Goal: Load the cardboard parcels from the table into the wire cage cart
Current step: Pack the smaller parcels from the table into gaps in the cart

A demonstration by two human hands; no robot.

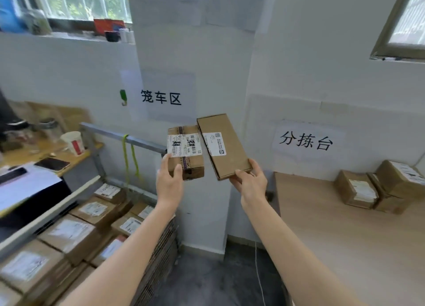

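My left hand (169,181) grips a small taped cardboard parcel (192,162) with a white barcode label, held up in front of the white pillar. My right hand (249,181) grips the near end of a long flat cardboard parcel (227,154) tilted beside it. The two parcels almost touch. The wire cage cart (161,255) stands at lower left, holding several labelled cardboard parcels (69,234). On the wooden table (345,236) at right, three parcels (379,188) sit against the wall.
A desk (46,154) at far left carries a paper cup (74,142), a phone (52,163) and clutter. The cart's metal top rail (128,136) has a yellow-green strap tied to it. Grey floor lies between cart and table. Paper signs hang on the wall.
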